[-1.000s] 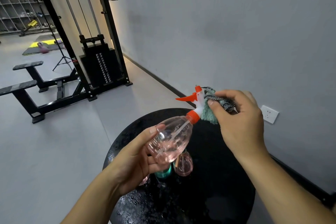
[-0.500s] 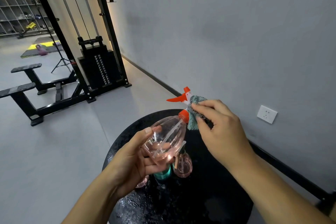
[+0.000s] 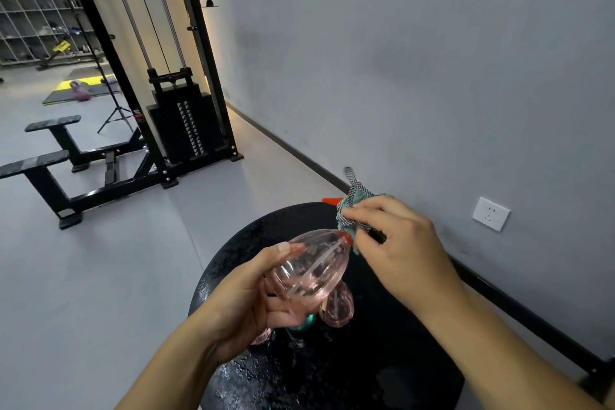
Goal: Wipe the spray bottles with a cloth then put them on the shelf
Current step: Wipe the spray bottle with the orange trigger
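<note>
Left hand (image 3: 246,303) grips the pink spray bottle (image 3: 311,265); right hand (image 3: 404,253) pinches the cloth (image 3: 354,206) round its nozzle.

Round black wet table (image 3: 392,373) with 2 pink bottles (image 3: 337,309) and 1 teal bottle (image 3: 304,323)

Single head-worn wide-angle view, looking forward and down from close above both hands (image 3: 332,276) and the round black glossy surface (image 3: 332,376); grey wall (image 3: 399,60) right, gym floor far left.
</note>
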`<state>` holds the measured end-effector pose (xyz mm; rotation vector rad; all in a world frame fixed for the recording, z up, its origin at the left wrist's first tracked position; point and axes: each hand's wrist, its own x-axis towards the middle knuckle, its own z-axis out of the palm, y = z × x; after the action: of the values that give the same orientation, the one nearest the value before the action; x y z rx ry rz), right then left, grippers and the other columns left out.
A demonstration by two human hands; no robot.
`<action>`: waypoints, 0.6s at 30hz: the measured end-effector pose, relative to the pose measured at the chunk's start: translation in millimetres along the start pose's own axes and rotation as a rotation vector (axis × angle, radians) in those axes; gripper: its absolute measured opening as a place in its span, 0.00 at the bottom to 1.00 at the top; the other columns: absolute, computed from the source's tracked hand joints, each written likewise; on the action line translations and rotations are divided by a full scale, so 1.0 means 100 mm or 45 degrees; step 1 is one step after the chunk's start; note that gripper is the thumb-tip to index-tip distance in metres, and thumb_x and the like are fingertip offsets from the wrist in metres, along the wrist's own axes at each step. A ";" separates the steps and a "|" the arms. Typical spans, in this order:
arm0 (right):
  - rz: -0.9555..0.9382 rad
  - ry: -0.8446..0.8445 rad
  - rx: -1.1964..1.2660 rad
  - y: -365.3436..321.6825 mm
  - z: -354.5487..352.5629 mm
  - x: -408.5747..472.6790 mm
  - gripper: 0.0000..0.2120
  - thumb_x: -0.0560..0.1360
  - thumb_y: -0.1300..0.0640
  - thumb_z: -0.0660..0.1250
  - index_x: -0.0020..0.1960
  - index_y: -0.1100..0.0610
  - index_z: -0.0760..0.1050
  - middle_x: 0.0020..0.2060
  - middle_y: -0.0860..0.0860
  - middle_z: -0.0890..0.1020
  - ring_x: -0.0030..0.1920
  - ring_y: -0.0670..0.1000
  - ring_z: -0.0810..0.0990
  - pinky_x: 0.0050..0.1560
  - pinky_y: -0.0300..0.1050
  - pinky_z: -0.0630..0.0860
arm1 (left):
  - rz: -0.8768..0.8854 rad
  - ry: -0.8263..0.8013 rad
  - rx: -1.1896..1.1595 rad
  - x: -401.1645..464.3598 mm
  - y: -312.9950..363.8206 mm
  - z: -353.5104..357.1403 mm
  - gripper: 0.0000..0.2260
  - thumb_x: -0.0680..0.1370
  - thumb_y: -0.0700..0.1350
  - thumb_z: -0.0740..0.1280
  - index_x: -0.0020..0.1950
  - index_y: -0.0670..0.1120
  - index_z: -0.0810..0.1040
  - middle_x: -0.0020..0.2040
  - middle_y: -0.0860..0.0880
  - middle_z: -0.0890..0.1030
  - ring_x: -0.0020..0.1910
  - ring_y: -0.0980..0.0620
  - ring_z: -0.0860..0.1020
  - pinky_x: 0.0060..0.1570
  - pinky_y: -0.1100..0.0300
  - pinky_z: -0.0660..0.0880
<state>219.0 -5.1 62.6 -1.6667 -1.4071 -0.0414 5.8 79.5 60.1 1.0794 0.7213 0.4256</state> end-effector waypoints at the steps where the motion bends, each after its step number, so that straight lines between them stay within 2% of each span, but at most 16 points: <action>1: 0.018 -0.001 -0.014 0.03 0.00 0.01 0.16 0.77 0.64 0.71 0.62 0.50 0.84 0.55 0.39 0.80 0.57 0.40 0.79 0.60 0.30 0.75 | 0.004 0.004 -0.002 0.00 0.00 -0.01 0.16 0.72 0.58 0.75 0.58 0.55 0.88 0.55 0.34 0.86 0.46 0.37 0.86 0.37 0.53 0.86; 3: 0.074 0.057 -0.067 0.09 -0.02 0.04 0.16 0.79 0.64 0.70 0.64 0.51 0.83 0.57 0.41 0.80 0.57 0.40 0.78 0.58 0.25 0.73 | 0.013 0.003 -0.012 0.01 -0.01 -0.02 0.19 0.71 0.59 0.74 0.59 0.54 0.88 0.52 0.34 0.86 0.44 0.37 0.85 0.35 0.54 0.85; 5: 0.088 0.095 -0.097 0.10 -0.03 0.05 0.16 0.80 0.64 0.69 0.65 0.52 0.82 0.59 0.43 0.80 0.59 0.40 0.77 0.60 0.26 0.72 | 0.016 -0.005 -0.021 0.03 -0.02 -0.04 0.22 0.69 0.59 0.76 0.61 0.53 0.87 0.54 0.33 0.86 0.44 0.36 0.85 0.34 0.54 0.84; 8: -0.002 -0.011 -0.130 0.05 0.02 0.00 0.16 0.81 0.62 0.67 0.67 0.51 0.81 0.62 0.43 0.80 0.64 0.42 0.75 0.65 0.30 0.69 | 0.017 0.007 -0.049 0.06 -0.05 -0.09 0.30 0.65 0.60 0.78 0.64 0.51 0.85 0.59 0.31 0.84 0.45 0.34 0.85 0.34 0.53 0.84; 11: -0.058 -0.080 -0.153 0.09 0.01 0.01 0.17 0.80 0.63 0.68 0.66 0.50 0.82 0.62 0.43 0.81 0.64 0.44 0.75 0.65 0.26 0.63 | 0.029 0.001 -0.037 0.07 -0.07 -0.12 0.32 0.63 0.60 0.78 0.65 0.49 0.85 0.55 0.34 0.86 0.42 0.36 0.85 0.33 0.54 0.84; 14: -0.006 -0.009 -0.121 0.14 -0.02 0.03 0.16 0.80 0.64 0.69 0.65 0.51 0.83 0.60 0.43 0.81 0.62 0.43 0.77 0.63 0.25 0.66 | 0.027 -0.044 -0.003 0.06 -0.06 -0.12 0.29 0.64 0.61 0.76 0.62 0.51 0.86 0.53 0.35 0.86 0.41 0.37 0.86 0.34 0.54 0.85; 16: 0.059 0.033 -0.068 0.13 -0.02 0.01 0.16 0.80 0.64 0.69 0.65 0.52 0.83 0.59 0.43 0.81 0.58 0.40 0.78 0.61 0.24 0.69 | 0.012 -0.041 0.012 0.06 -0.05 -0.13 0.29 0.65 0.61 0.77 0.63 0.51 0.86 0.55 0.34 0.86 0.42 0.37 0.86 0.35 0.54 0.85; 18: 0.066 -0.011 -0.064 0.08 0.02 -0.02 0.16 0.80 0.63 0.69 0.65 0.51 0.83 0.58 0.42 0.80 0.57 0.40 0.78 0.61 0.28 0.73 | -0.004 0.002 0.008 0.06 -0.06 -0.15 0.30 0.63 0.60 0.78 0.64 0.51 0.85 0.56 0.33 0.86 0.44 0.35 0.86 0.34 0.53 0.85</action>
<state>224.1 -4.7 55.8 -1.7459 -1.3792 -0.0406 -0.4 90.2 48.5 1.0839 0.7263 0.4221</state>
